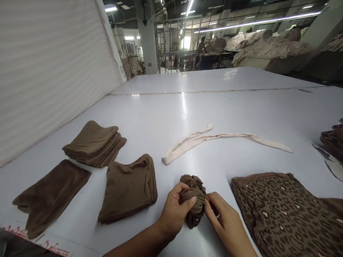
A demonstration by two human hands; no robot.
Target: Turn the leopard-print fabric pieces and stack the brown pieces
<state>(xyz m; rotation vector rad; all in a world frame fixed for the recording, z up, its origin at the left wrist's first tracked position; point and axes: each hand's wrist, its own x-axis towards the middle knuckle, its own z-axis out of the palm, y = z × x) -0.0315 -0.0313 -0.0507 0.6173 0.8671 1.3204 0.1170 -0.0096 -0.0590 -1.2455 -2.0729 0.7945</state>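
Observation:
A crumpled bundle of brown cloth point(197, 210) is between my hands, low in the middle of the head view. My left hand point(175, 208) grips its left side, thumb lying across a rolled fold. On the right edge, my right hand point(223, 217) pinches the cloth between thumb and fingers. Part of the bundle shows a dark pattern underneath. To the right lies a pile of leopard-print cloth pieces point(286, 210) with small pale hearts. Left of my hands sits a stack of plain brown cut pieces point(128, 189).
Further left are another brown stack point(92, 142) and a darker brown stack point(50, 192). A pale cloth strip point(198, 141) lies looped on the white table point(150, 117). White sheeting point(53, 64) rises along the left edge. A person point(200, 50) stands far back near heaped fabric point(273, 46).

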